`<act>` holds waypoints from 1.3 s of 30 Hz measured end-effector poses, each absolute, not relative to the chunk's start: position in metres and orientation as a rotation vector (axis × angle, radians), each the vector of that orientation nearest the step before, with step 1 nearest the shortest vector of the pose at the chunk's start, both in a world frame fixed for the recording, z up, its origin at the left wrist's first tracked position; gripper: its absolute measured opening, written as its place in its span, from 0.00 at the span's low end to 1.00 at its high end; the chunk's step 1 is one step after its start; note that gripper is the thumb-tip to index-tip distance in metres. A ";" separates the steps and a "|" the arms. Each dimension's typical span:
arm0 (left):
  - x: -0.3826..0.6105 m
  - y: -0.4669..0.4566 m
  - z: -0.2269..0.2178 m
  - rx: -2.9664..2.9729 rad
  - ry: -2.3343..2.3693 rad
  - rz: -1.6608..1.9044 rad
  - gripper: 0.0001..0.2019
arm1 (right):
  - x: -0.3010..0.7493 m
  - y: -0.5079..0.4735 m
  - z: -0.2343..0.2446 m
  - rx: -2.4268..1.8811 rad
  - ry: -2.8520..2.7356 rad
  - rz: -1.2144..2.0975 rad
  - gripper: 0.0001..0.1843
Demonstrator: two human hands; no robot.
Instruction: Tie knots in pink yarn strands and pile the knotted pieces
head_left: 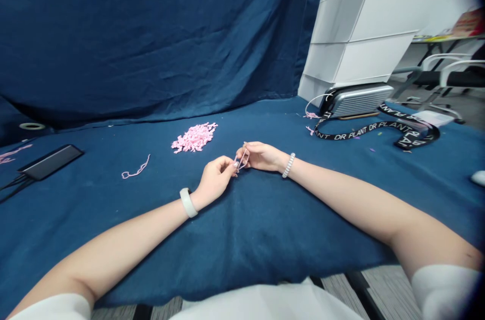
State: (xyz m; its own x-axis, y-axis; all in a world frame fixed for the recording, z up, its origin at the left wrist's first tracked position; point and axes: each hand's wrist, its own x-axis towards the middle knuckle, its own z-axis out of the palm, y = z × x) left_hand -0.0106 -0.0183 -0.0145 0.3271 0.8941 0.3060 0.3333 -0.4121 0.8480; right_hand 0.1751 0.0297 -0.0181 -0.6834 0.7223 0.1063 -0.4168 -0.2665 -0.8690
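Observation:
My left hand (216, 177) and my right hand (262, 156) meet over the middle of the blue cloth. Between their fingertips is a thin pink cord (243, 158), bent into a small loop. The left thumb and forefinger pinch its lower end, while the right fingers close on its upper part. Just beyond my hands lies a heap of short pink knotted pieces (194, 137). A separate pink string (137, 168) with a loop at one end rests on the cloth left of the heap.
A black power bank (51, 162) with cables lies at the left, near more pink strands (13, 153). On the right stand a silver ribbed case (359, 99) and a black lettered strap (352, 134). Blue fabric (162, 32) hangs behind, beside a white pillar (352, 22).

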 end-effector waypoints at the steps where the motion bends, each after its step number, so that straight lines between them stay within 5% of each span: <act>1: -0.011 -0.018 -0.015 1.913 1.080 1.045 0.11 | 0.175 0.030 -0.018 -0.411 -1.240 2.008 0.14; 19: -0.009 -0.021 -0.011 1.834 1.062 1.032 0.11 | 0.167 0.027 -0.022 -0.501 -1.261 1.880 0.11; 25: -0.009 -0.020 -0.010 1.810 1.070 1.011 0.12 | 0.161 0.021 -0.023 -0.676 -1.361 1.687 0.20; 39: -0.008 -0.017 -0.011 1.777 1.055 0.865 0.13 | 0.169 0.024 -0.023 -0.527 -1.680 1.681 0.12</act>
State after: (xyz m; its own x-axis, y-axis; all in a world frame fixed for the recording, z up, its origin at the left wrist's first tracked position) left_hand -0.0076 -0.0174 -0.0106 0.3992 0.9081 0.1269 0.3023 -0.2610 0.9168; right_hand 0.1690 0.0242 -0.0227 -0.6774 0.7118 0.1857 -0.1861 0.0784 -0.9794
